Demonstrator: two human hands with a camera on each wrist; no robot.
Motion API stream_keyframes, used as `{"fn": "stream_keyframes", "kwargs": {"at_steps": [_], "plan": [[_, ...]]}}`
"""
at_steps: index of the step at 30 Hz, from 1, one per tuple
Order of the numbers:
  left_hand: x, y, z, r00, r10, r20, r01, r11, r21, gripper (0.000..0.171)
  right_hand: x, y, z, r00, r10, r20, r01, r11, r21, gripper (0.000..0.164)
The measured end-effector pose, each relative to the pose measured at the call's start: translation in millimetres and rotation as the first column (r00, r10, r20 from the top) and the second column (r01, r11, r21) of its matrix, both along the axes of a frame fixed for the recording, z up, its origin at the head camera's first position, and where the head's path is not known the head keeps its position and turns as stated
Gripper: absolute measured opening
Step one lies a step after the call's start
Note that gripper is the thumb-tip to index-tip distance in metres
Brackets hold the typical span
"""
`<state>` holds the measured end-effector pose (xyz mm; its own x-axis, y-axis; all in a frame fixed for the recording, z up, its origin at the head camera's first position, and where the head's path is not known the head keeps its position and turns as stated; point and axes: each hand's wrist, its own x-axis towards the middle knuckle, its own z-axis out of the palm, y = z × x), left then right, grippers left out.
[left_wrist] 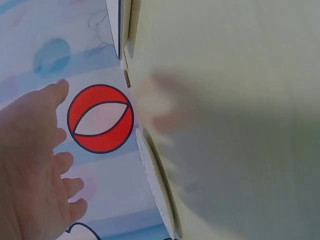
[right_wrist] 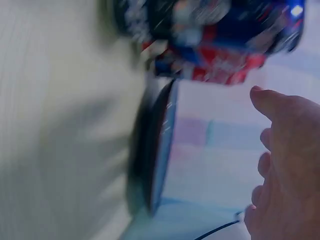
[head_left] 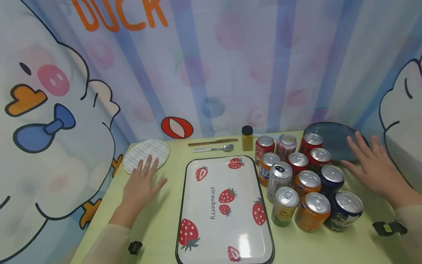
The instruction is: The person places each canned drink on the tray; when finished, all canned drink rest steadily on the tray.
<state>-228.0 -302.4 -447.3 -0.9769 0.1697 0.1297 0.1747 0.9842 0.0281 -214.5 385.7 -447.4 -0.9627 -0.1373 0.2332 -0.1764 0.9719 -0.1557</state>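
- Soda cans (head_left: 309, 183), twelve packed together in a block, stand upright on the right side of the pale yellow table (head_left: 168, 211), long axes vertical, ring-pull tops up.
- Strawberry-print tray (head_left: 227, 209), just left of the cans, its long side running away from the person.
- Dark blue oval plate (head_left: 339, 141), behind the cans at far right; in the head view the right fingertips overlap its rim.
- Checked white plate (head_left: 148, 148), at the table's far left, partly covered from the head camera by left fingertips.
- Right hand (head_left: 374, 167), fingers spread, gripping nothing. It is the nearer one: the cans lie to its left, thumb pointing at them, with a gap between. That sideways gap looks like the relation that matters.
- Left hand (head_left: 141, 187), also empty, fingers extended, with the whole tray between it and the cans.
- Brown knife (head_left: 213, 142) and white-handled spoon (head_left: 211, 149), lying crosswise beyond the tray.
- Black-capped jar (head_left: 247, 141), upright beside them.
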Motion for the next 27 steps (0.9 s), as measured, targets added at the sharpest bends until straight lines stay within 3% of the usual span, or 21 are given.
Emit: {"fn": "stream_keyframes", "kwargs": {"at_steps": [6,8,11,16,19,22,27], "plan": [[18.1,12,-7.6,0.984,-0.128,-0.124,0.131,0.991,0.017,0.068,20.9,-34,23.0,0.995,0.097,-0.026,-0.098,0.995,-0.034,0.074],[24.1,16,-9.9,0.976,-0.176,-0.128,0.181,0.983,0.025,0.062,28.9,-48,30.6,0.992,0.117,-0.046,-0.12,0.991,-0.057,0.068],[32.4,22,-13.3,0.97,-0.236,-0.058,0.24,0.968,0.077,0.056,40.6,-69,38.9,0.975,0.17,-0.143,-0.183,0.98,-0.08,0.058],[41.1,27,-18.5,0.95,-0.297,0.093,0.283,0.949,0.139,0.055,58.6,-100,44.2,0.913,0.29,-0.288,-0.332,0.937,-0.109,0.053],[43.5,28,-21.6,0.939,-0.313,0.144,0.291,0.944,0.153,0.056,67.9,-115,45.5,0.895,0.341,-0.289,-0.395,0.905,-0.155,0.054],[43.6,28,-24.8,0.932,-0.332,0.149,0.31,0.939,0.151,0.056,74.5,-127,46.5,0.886,0.381,-0.266,-0.436,0.878,-0.197,0.054],[42.4,27,-26.7,0.923,-0.355,0.151,0.33,0.93,0.164,0.054,77.4,-140,46.9,0.883,0.419,-0.211,-0.461,0.859,-0.221,0.051]]}}
